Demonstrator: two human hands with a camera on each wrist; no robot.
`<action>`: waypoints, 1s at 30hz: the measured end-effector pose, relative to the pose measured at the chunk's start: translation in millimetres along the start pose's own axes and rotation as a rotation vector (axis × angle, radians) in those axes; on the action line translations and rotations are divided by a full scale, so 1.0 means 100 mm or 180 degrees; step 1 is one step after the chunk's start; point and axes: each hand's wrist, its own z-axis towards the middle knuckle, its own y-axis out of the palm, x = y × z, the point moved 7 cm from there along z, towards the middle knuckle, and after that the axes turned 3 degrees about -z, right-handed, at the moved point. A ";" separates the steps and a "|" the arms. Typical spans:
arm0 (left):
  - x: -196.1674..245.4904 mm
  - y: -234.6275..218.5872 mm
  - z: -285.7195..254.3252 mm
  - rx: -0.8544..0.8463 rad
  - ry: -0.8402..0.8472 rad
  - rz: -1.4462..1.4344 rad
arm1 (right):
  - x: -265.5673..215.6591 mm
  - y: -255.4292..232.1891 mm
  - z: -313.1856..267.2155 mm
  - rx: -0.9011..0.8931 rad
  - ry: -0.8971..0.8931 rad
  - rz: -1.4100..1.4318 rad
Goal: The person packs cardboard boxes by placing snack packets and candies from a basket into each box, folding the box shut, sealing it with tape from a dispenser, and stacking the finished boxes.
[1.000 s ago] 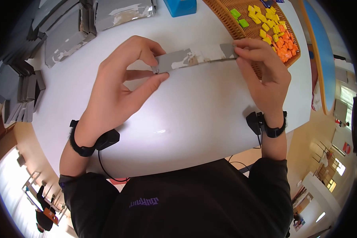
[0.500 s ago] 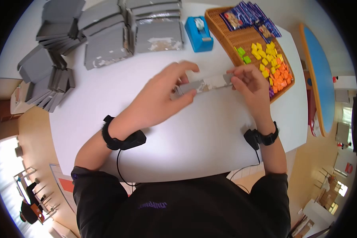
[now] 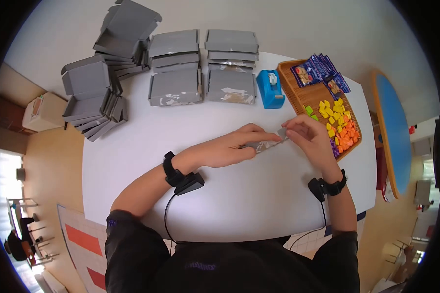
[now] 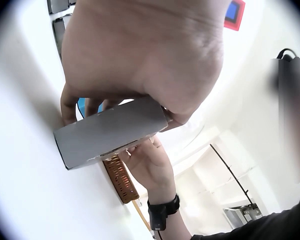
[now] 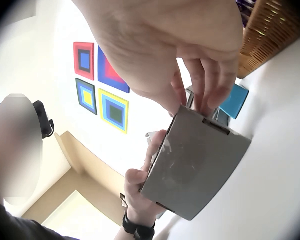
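A grey cardboard box (image 3: 265, 146) stands on edge over the white table, with clear tape and torn pale patches along its upper side. My left hand (image 3: 225, 149) holds its left part, thumb on the near side and index finger stretched along the top. At the right end, my right hand (image 3: 310, 139) pinches the box between thumb and fingers. The right wrist view shows the broad grey face of the box (image 5: 197, 160), with the right fingers behind its upper edge. In the left wrist view, the left fingers reach behind the box (image 4: 110, 131).
A blue tape dispenser (image 3: 270, 89) stands behind the hands. Right of it is a wicker basket (image 3: 291, 90) with blue snack packets (image 3: 318, 71) and green, yellow, orange and purple wrapped pieces. Closed grey boxes (image 3: 175, 90) are stacked at the back, opened ones (image 3: 88, 90) at the left.
The left hand has slid rightward along the box's top edge, covering more of it. The right hand stays at the right end. The head view has tilted up, showing more stacked boxes.
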 end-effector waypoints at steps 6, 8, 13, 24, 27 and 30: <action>0.05 0.03 -0.01 0.0028 -0.0004 0.0009 | 0.12 -0.17 0.26 0.0252 0.0688 0.0247; 0.06 0.00 -0.01 0.0049 -0.0012 0.0009 | 0.10 -0.21 0.40 0.0298 0.0591 -0.0130; 0.11 -0.07 0.05 0.0028 -0.0501 0.0075 | 0.14 -0.23 0.85 0.0252 0.0546 -0.1045; -0.13 -0.42 0.41 -0.0564 -0.0964 0.0159 | 0.58 -0.19 1.10 0.0107 0.1751 0.0057; -0.17 -0.43 0.42 -0.0601 -0.1047 0.0018 | 0.58 -0.16 1.06 0.0150 0.1883 0.0284; -0.19 -0.46 0.45 -0.0661 -0.1111 -0.0032 | 0.60 -0.14 1.06 0.0218 0.1926 0.0471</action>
